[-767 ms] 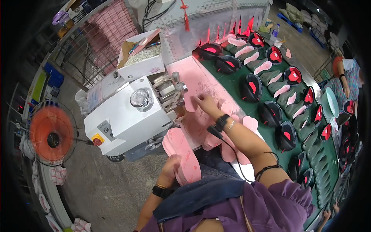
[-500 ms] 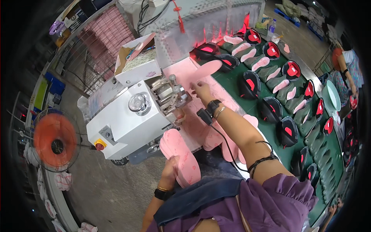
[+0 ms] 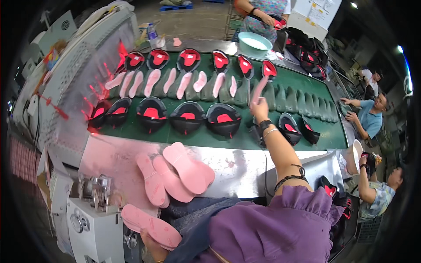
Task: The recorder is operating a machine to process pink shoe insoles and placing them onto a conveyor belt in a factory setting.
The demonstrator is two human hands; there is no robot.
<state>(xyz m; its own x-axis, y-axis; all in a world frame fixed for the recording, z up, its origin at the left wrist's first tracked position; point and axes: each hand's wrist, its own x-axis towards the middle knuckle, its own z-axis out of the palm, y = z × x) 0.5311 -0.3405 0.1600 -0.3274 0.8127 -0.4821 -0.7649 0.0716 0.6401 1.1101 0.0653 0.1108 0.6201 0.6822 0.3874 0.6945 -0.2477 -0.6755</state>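
Observation:
My left hand [image 3: 151,242] is closed on a small stack of pink insoles [image 3: 153,225] low in the view, beside the white machine [image 3: 90,223]. My right arm reaches out over the green conveyor belt [image 3: 245,138]. Between the fingers of my right hand [image 3: 259,108] a single pink insole [image 3: 259,89] stands nearly upright, seen edge-on. It is above the row of grey-green shoe lasts [image 3: 280,98]. Several lasts to its left carry a pink insole [image 3: 152,82] on top. Whether the held insole touches a last, I cannot tell.
Black shoe uppers with red linings [image 3: 187,116] line both sides of the lasts. Loose pink insoles [image 3: 180,168] lie on the near metal ledge [image 3: 237,164]. A heating tunnel [image 3: 74,72] glows red at left. Co-workers [image 3: 372,116] work at the far side and right. A pale green basin [image 3: 254,42] sits beyond the belt.
My view has swung right, from the machine to the belt. My right hand has moved from beside the machine head to over the lasts with an insole. My left hand keeps the stack.

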